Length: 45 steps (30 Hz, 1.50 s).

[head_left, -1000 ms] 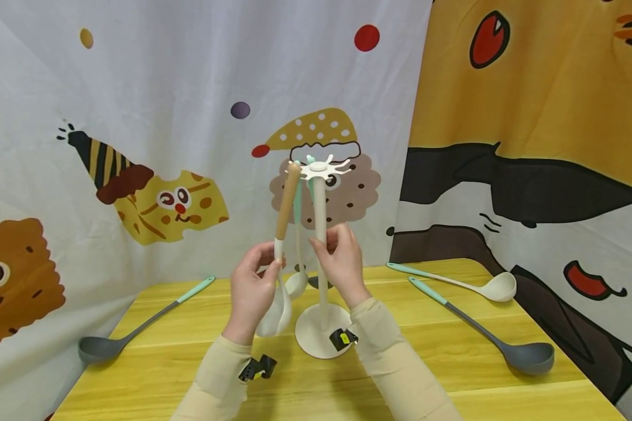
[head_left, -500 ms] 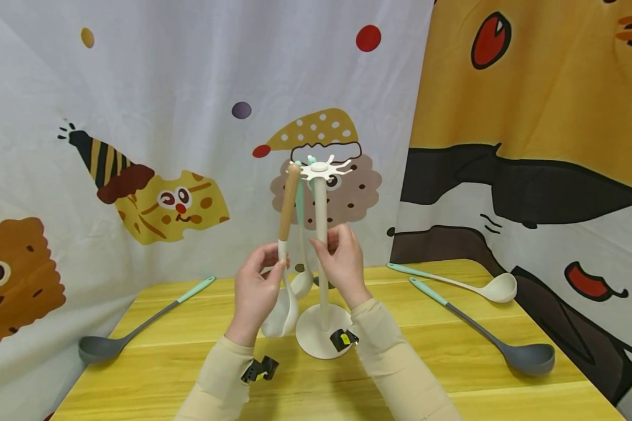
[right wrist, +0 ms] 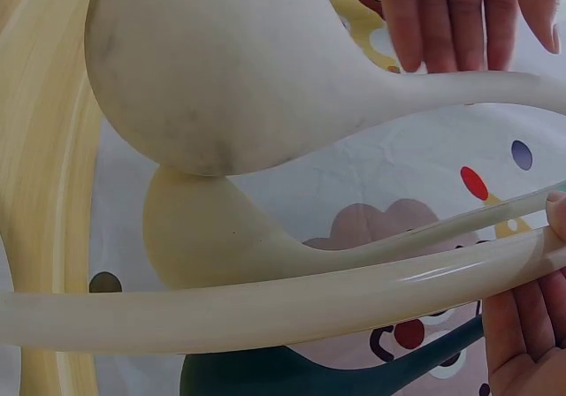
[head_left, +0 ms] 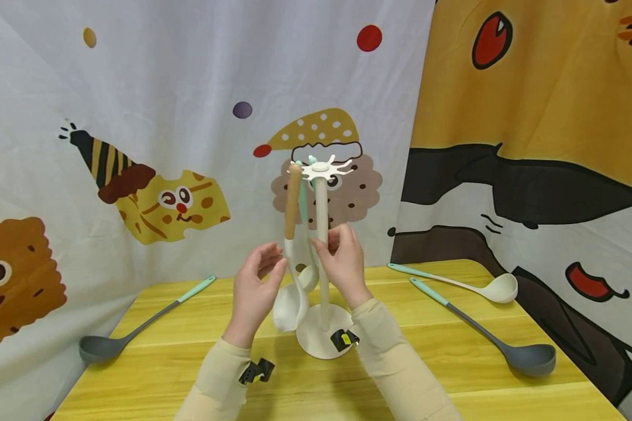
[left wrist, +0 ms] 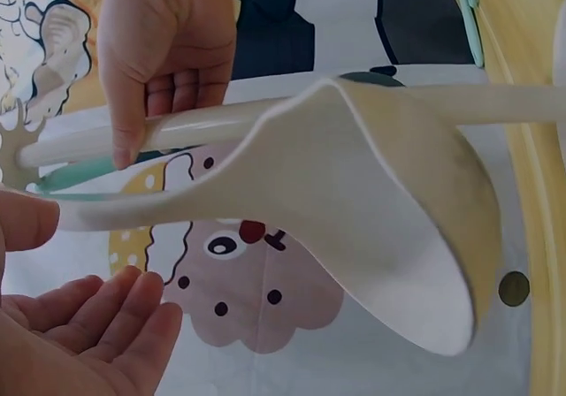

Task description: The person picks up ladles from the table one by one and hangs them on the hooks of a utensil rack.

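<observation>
A white ladle with a wooden handle (head_left: pixel 292 210) hangs from the hooked top of a cream utensil stand (head_left: pixel 322 204). My left hand (head_left: pixel 257 286) is beside its shaft, fingers extended and apart from it; in the left wrist view the palm and fingers (left wrist: pixel 115 334) show nothing held. With thumb and fingers, my right hand (head_left: pixel 343 260) grips the stand's pole. Behind the wooden-handled ladle hangs a white ladle with a mint handle (head_left: pixel 303 204). A dark ladle (right wrist: pixel 256 374) hangs farther back, mostly hidden by the pole in the head view.
On the yellow wood-grain table (head_left: pixel 189 374), a grey ladle (head_left: pixel 102 349) lies at the left. Another grey ladle (head_left: pixel 529 358) and a white one (head_left: pixel 497 288) lie at the right. The round stand base (head_left: pixel 316 342) sits in the middle, before a printed curtain (head_left: pixel 189 76).
My left hand has let go of the wooden-handled ladle's shaft and its fingers have spread. The ladle has swung right, toward the pole. The right hand stays on the pole.
</observation>
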Available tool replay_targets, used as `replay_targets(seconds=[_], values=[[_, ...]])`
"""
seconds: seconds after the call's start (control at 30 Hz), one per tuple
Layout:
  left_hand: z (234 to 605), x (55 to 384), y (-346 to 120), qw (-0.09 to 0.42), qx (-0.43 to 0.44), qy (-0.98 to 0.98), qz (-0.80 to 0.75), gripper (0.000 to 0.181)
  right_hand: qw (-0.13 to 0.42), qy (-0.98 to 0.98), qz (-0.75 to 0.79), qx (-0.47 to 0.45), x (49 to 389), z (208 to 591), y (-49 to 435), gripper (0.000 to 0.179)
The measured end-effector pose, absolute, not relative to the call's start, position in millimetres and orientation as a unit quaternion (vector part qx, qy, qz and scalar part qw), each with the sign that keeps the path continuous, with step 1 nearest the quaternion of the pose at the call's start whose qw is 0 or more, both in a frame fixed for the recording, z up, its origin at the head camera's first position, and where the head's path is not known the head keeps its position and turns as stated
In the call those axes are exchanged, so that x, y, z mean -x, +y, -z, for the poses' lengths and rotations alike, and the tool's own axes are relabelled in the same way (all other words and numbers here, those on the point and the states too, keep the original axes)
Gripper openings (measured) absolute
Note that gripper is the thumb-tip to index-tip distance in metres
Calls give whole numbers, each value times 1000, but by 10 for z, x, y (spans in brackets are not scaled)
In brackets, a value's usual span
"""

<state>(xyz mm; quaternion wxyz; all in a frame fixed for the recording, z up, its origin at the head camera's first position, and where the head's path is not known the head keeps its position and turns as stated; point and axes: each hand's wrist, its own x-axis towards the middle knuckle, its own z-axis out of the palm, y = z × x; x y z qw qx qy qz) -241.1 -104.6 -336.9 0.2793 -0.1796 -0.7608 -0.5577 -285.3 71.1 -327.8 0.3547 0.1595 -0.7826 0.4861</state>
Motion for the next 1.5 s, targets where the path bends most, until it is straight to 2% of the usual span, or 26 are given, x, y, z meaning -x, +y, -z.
replay_targets(seconds=[0.77, 1.5], values=[[3579, 2452, -1204, 223, 138, -843, 470, 70, 344, -790, -486, -146, 2857, 3283, 706, 23], [3872, 2553, -1564, 179, 90, -901, 384, 87, 348, -788, -486, -147, 2860, 3281, 702, 23]])
